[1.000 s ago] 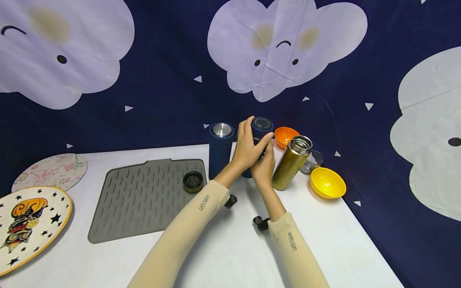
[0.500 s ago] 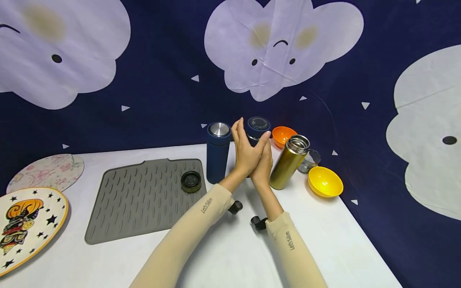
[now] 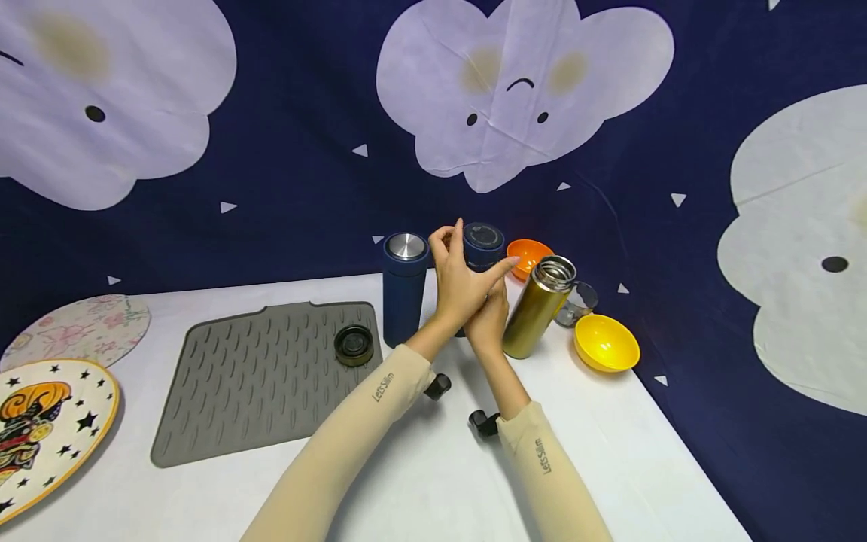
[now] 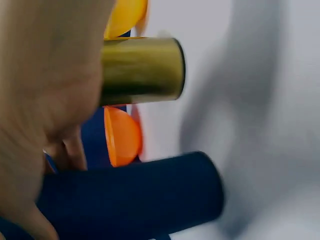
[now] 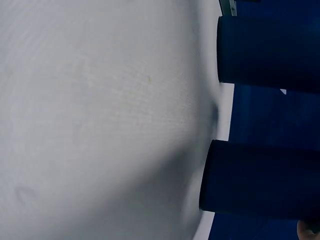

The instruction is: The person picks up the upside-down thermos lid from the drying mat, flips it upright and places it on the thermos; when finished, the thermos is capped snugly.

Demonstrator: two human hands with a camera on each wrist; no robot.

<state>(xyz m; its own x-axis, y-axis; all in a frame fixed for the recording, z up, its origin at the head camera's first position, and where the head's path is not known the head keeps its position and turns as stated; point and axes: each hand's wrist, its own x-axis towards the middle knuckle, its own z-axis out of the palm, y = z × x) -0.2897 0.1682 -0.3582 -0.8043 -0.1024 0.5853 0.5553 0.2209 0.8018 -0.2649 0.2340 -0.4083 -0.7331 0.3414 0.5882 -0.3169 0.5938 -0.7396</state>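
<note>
Upright at the centre of the head view, the dark blue flask point(image 3: 482, 260) stands on the white surface point(image 3: 433, 467), its long axis vertical. Just below it, the right hand point(image 3: 489, 320) seems to grip its body, though the left hand point(image 3: 460, 290) hides those fingers. That left hand lies in front, fingers point(image 3: 504, 265) straight and relaxed, holding nothing. To its left stands a second blue flask point(image 3: 403, 286); to its right, a gold flask point(image 3: 535, 309).

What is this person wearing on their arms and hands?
Both forearms wear snug beige sleeves ending at the wrists, each printed with small dark lettering. A small black device sits at each wrist. The left hand and right hand are bare.
</note>
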